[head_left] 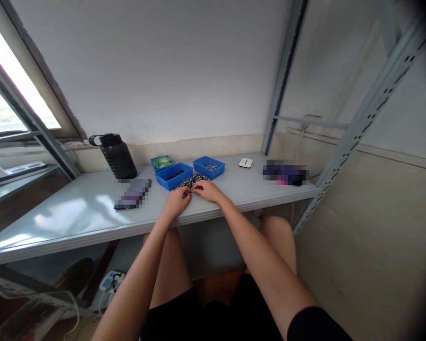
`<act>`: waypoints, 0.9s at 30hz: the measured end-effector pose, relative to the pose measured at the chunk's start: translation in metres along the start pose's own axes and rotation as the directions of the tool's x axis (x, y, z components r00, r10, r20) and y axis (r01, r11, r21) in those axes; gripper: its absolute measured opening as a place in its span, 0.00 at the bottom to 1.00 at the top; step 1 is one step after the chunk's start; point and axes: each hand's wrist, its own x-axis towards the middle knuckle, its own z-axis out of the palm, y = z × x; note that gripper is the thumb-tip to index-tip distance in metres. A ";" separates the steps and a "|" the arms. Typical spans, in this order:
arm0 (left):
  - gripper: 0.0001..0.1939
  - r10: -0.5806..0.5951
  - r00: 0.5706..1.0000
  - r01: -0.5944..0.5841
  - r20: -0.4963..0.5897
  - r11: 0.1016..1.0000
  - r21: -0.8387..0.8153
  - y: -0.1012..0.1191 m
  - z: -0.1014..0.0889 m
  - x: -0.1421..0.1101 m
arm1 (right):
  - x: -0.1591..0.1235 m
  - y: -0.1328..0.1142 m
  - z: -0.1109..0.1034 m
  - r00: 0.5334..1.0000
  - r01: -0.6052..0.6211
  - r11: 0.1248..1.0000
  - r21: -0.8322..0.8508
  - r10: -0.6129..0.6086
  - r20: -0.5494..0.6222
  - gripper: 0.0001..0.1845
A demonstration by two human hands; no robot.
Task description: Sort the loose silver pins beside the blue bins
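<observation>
My left hand [178, 201] and my right hand [208, 191] meet over the front of the table, fingertips nearly touching. Both are closed in a pinch; whatever lies between the fingers is too small to make out. Just behind them spreads a pile of small black and silver pieces [196, 179], partly covered by my fingers. A blue bin [168, 185] with dark small parts stands behind my left hand. Farther right, another blue bin [218, 171] holds silvery small parts. Behind the first, a third blue bin [156, 169] contains a green packet [162, 162].
On the left stand a dark water bottle [118, 158] and a blurred flat item [134, 194]. A small white device [245, 163] and a blurred dark purple item [286, 173] lie to the right. Metal shelf posts [362, 123] frame the grey table [74, 208].
</observation>
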 end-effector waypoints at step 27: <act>0.09 -0.061 0.995 0.045 -0.075 0.979 -0.201 -0.006 0.001 0.002 | 0.001 0.010 0.004 1.000 0.010 0.993 0.120 -0.007 -0.025 0.07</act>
